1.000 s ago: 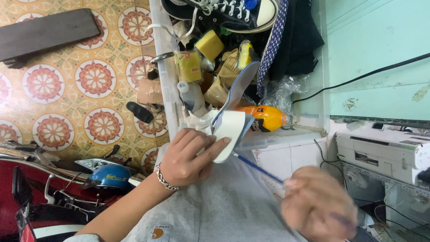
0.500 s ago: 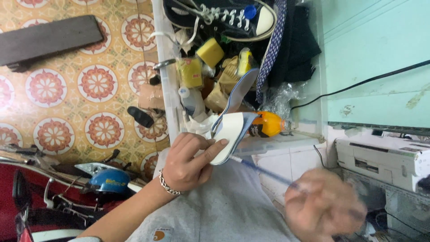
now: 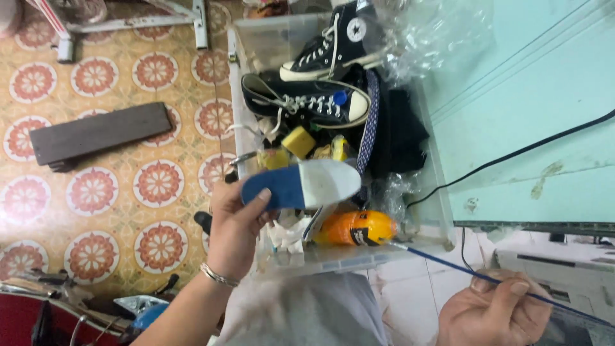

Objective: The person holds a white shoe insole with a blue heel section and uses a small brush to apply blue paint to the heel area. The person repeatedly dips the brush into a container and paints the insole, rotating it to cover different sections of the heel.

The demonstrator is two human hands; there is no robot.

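My left hand (image 3: 236,225) holds a shoe insole (image 3: 301,184), blue at one end and white at the other, flat above a clear plastic bin (image 3: 359,256). My right hand (image 3: 493,314), at the lower right, pinches a thin blue-handled brush (image 3: 461,269) whose tip points at an orange bottle (image 3: 355,229) in the bin. A bracelet sits on my left wrist.
The bin holds two black high-top sneakers (image 3: 307,102), yellow sponges (image 3: 298,142), a dark cloth and crumpled plastic. A dark wooden board (image 3: 96,134) lies on the patterned tile floor. A black cable (image 3: 512,157) runs along the pale green wall at right.
The view has shifted down the bin, showing more of the sneakers. My left hand has turned the insole flat. My right hand has drawn the brush back to the right.
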